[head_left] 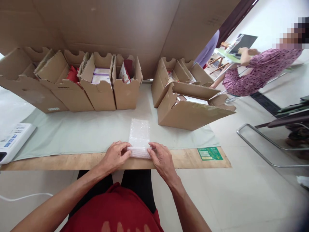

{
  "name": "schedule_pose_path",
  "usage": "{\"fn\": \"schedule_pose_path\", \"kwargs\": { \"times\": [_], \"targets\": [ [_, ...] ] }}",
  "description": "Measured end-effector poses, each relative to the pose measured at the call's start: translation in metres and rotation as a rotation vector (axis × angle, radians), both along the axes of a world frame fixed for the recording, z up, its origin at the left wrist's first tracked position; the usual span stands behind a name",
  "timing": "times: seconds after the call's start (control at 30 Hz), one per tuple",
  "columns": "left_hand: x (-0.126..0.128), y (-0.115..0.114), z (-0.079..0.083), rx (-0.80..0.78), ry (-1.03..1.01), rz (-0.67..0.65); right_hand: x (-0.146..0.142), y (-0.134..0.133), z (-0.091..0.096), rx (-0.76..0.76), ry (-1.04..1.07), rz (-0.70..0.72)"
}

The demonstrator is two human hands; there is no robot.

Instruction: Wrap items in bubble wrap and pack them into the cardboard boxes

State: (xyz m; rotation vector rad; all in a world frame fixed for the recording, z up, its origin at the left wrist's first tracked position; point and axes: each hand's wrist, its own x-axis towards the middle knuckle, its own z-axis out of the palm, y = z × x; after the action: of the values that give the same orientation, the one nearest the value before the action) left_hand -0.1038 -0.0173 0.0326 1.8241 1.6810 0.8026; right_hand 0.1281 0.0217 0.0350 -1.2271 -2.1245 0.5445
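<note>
A narrow piece of clear bubble wrap (139, 133) lies at the front of the table, its near end doubled over into a thicker fold. My left hand (117, 153) pinches the left edge of that fold between thumb and fingers. On the opposite edge, my right hand (161, 158) grips the fold the same way. Whether anything is wrapped inside the bubble wrap I cannot tell. The far part of the strip rests flat on the pale green cloth (96, 130).
Several cardboard file boxes (125, 96) stand along the back, holding packets and cards. Another cardboard box (190, 111) sits to the right. A white device (16, 141) is at the left, a green label (210, 154) at the right front edge. A seated person (263, 71) is beyond.
</note>
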Motion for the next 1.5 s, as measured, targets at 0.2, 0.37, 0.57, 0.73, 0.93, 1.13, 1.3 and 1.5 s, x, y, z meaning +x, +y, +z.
{"fn": "schedule_pose_path", "kwargs": {
  "times": [0.2,0.37,0.57,0.73,0.93,1.13,1.3,1.5],
  "targets": [
    [0.006,0.015,-0.004,-0.078,0.072,0.066,-0.01,-0.016,-0.007,0.229,-0.131,0.138],
    [0.0,0.003,-0.005,0.203,0.181,0.013,-0.016,-0.008,-0.008,0.181,-0.195,0.232],
    [-0.008,-0.007,0.002,0.236,0.088,-0.166,-0.007,0.006,0.004,-0.062,-0.056,0.239],
    [0.002,0.033,-0.006,0.104,0.115,0.035,-0.01,0.009,-0.002,0.164,-0.121,0.056],
    [0.008,0.041,-0.005,0.043,-0.121,0.195,-0.012,0.015,-0.016,0.148,-0.189,0.132],
    [0.023,0.004,-0.004,-0.284,-0.848,0.184,-0.017,0.009,-0.008,-0.307,0.293,0.032],
    [0.039,0.003,0.008,-0.258,-0.778,0.157,-0.003,-0.004,0.01,-0.408,0.33,0.07],
    [0.061,-0.007,0.02,-0.026,-0.303,-0.171,0.034,0.0,0.048,-0.475,0.236,0.216]
  ]
}}
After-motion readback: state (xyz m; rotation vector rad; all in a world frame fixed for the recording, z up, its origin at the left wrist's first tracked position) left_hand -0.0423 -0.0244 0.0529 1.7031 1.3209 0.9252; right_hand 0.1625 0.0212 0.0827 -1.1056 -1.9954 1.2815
